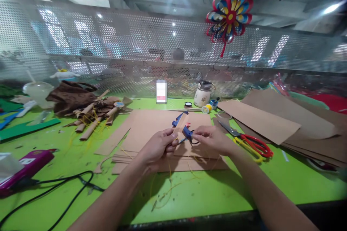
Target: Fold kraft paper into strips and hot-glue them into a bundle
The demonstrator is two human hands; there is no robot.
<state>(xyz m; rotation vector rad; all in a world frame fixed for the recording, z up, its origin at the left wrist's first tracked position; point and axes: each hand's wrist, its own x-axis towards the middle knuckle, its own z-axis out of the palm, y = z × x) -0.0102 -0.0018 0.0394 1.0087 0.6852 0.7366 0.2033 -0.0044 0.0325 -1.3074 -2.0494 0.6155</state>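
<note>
My left hand [159, 143] is closed around a folded brown cardboard piece [180, 124], held above a stack of brown card sheets [146, 124]. On the cardboard piece sit dark blue clips [177, 119], with a small red bit beside them. My right hand [210, 138] pinches at another blue clip [187, 132] on its right side; a dark loop hangs by those fingertips, too small to make out. Yellow thread [170, 177] trails below both hands over the stack's front edge and the table.
Red-handled scissors [257, 145] and a yellow-handled pair [248, 149] lie at the right, near large brown sheets [260, 119]. A thread spool [206, 108] and white bottle [202, 94] stand behind. Rolled brown tubes [90, 128] and a black cable [65, 178] are at the left.
</note>
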